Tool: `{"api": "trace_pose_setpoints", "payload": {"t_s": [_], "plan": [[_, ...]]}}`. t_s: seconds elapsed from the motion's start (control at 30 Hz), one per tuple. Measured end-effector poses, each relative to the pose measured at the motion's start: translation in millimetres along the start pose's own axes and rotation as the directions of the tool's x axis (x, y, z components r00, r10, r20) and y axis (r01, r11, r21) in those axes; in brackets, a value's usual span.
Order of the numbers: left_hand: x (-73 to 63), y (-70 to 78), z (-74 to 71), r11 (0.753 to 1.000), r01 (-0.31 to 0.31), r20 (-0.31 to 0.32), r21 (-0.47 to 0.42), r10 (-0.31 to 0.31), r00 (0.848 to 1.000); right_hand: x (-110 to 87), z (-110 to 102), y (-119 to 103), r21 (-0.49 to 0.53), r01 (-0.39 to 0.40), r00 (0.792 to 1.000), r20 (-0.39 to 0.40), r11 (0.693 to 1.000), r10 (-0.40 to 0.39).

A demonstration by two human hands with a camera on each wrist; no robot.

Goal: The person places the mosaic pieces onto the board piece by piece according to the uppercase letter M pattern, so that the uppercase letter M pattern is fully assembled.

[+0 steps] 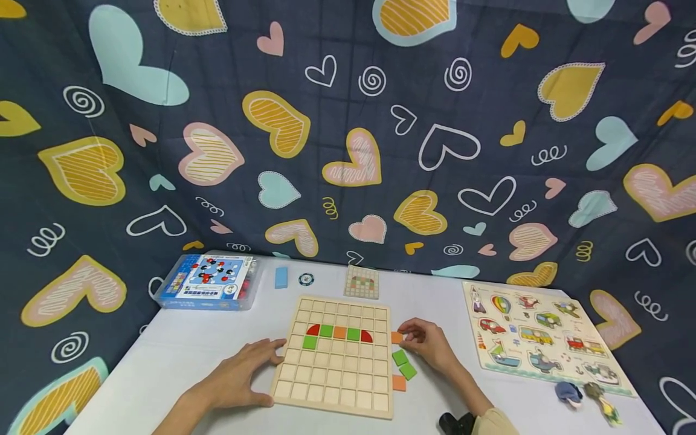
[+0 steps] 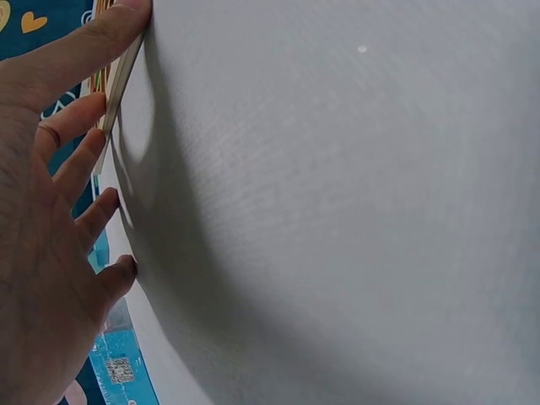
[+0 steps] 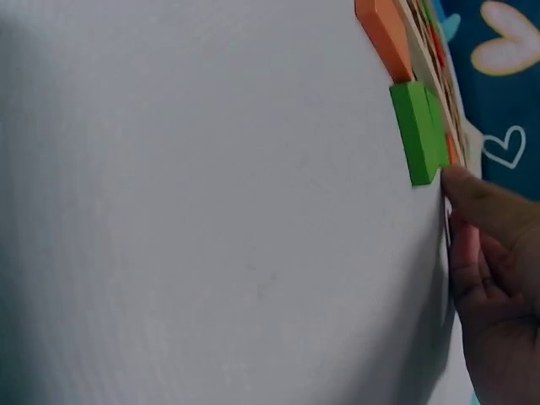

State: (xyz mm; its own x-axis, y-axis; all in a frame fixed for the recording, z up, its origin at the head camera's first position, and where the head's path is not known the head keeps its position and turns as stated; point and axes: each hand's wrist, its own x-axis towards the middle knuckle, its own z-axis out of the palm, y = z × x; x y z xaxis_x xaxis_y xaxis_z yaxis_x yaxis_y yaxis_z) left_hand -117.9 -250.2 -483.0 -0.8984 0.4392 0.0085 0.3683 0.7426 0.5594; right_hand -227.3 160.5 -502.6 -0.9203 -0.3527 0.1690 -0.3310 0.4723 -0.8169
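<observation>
A wooden grid board [image 1: 331,396] lies on the table. Red quarter-round tiles [image 1: 367,336], green square tiles [image 1: 309,342] and an orange one [image 1: 339,332] sit in its upper cells. My left hand [image 1: 239,374] rests spread at the board's left edge, fingertips and thumb touching it; the left wrist view shows the fingers [image 2: 80,169] along that edge. Right of the board, my right hand [image 1: 429,344] pinches an orange square tile [image 1: 397,338] between thumb and fingers. Below that tile lie two loose green tiles [image 1: 407,370] and another orange tile [image 1: 399,383].
A small pattern card [image 1: 361,281] lies behind the board, near a poker chip [image 1: 306,279] and a blue block [image 1: 281,277]. A boxed molecule set [image 1: 209,281] stands back left. A vehicle puzzle board [image 1: 544,338] lies right, with small figures [image 1: 568,394] before it.
</observation>
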Motion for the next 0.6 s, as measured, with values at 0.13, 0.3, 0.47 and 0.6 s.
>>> {"api": "trace_pose_setpoints", "payload": {"t_s": [0.13,0.3,0.47,0.6], "plan": [[0.8,0.5,-0.3,1.0,-0.006,-0.003,-0.001,0.006,1.0,-2.0,4.5,-4.9,0.065,-0.089,0.992,-0.08,0.994,0.094],[0.4,1.2,-0.7,1.0,-0.006,0.003,-0.004,0.006,1.0,-8.3,16.3,-19.0,0.22,-0.175,0.967,-0.147,0.96,0.21],[0.1,1.5,-0.6,1.0,-0.01,-0.009,-0.002,0.01,1.0,-13.0,30.1,-38.0,0.331,-0.171,0.967,-0.122,0.928,0.222],[0.0,0.9,-0.5,1.0,-0.008,-0.01,-0.004,0.008,1.0,-14.4,43.4,-50.0,0.377,-0.159,0.976,-0.08,0.913,0.203]]}}
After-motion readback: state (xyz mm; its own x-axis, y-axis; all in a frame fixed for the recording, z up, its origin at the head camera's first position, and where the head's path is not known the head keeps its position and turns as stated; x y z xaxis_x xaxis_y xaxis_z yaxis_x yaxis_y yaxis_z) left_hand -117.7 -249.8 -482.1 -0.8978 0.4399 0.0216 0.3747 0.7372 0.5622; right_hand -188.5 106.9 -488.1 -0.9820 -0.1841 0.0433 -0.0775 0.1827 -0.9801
